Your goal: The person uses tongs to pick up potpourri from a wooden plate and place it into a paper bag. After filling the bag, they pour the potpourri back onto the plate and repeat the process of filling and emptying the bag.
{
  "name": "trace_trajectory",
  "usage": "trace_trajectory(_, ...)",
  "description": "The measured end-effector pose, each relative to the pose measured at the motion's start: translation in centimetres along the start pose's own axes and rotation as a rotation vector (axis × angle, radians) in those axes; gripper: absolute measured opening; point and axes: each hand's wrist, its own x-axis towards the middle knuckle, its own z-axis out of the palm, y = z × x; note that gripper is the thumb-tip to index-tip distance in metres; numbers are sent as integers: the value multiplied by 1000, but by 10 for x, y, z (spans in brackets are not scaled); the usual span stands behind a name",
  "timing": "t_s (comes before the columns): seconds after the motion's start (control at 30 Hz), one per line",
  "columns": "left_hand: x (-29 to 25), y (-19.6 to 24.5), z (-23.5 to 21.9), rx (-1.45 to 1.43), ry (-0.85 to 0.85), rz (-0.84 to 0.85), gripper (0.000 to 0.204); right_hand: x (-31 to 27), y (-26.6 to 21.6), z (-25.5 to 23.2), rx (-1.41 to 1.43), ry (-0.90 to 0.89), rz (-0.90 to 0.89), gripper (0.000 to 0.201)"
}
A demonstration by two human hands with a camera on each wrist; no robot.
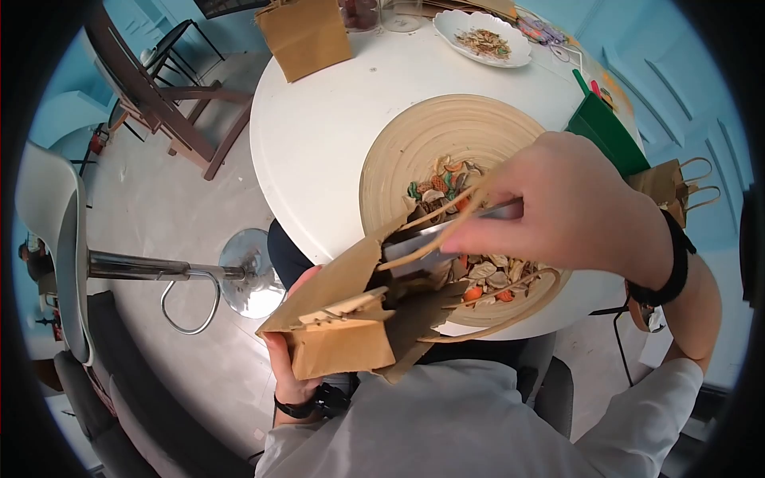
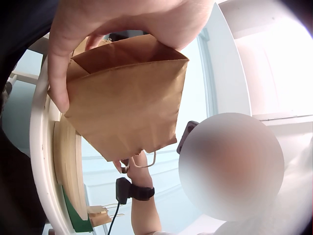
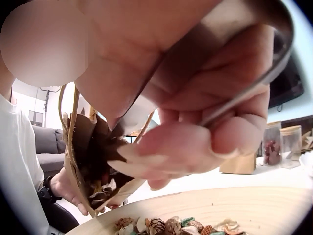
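- Right hand (image 1: 558, 211): fingers pinching metal tongs (image 1: 410, 245); long axis runs leftward from them into paper bag (image 1: 343, 346).
- Left hand (image 1: 288, 368), nearer bag's base: fingers gripping it.

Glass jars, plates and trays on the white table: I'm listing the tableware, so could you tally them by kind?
Glass jars: 2
White plate: 1
Round wooden tray: 1
Total: 4
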Motion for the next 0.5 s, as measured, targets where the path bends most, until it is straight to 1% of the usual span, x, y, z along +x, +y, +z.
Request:
trace_trajectory(0.07,1,-1,-3,-12,-6,-9,73,-4,-5,-3,-54,110,-39,60)
trace_trajectory(0.1,1,-1,-4,-30,-8,-18,73,-6,-3,-8,-52,109,-38,60)
trace_trajectory(0.13,0,0,-5,-31,-6,-21,73,-11,1,-17,-70,99,23,57)
trace_trajectory(0.17,-2,2,-5,31,70,-96,90,-15,7,-25,-89,86,84,55)
trace_trajectory(0.2,-3,4,-5,93,146,-171,107,-17,12,-32,-92,20,236,53)
trace_trajectory(0.23,-3,4,-7,89,148,-172,107,-19,19,-37,-96,-46,388,52)
trace_trajectory(0.3,-3,3,-8,74,118,-154,106,-30,47,-35,-67,-16,484,68)
trace_trajectory(0.33,-1,4,-6,68,117,-156,106,-37,61,-33,-72,-20,486,68)
trace_trajectory(0.37,1,7,-1,95,110,-146,106,-44,74,-30,-168,-89,540,68)
trace_trajectory(0.4,4,8,1,122,105,-135,106,-48,82,-29,-266,-157,591,67)
trace_trajectory(0.43,6,6,2,118,110,-134,106,-52,83,-29,-270,-160,587,67)
trace_trajectory(0.5,9,2,1,-3,-42,0,75,-62,80,-25,-84,-71,649,68)
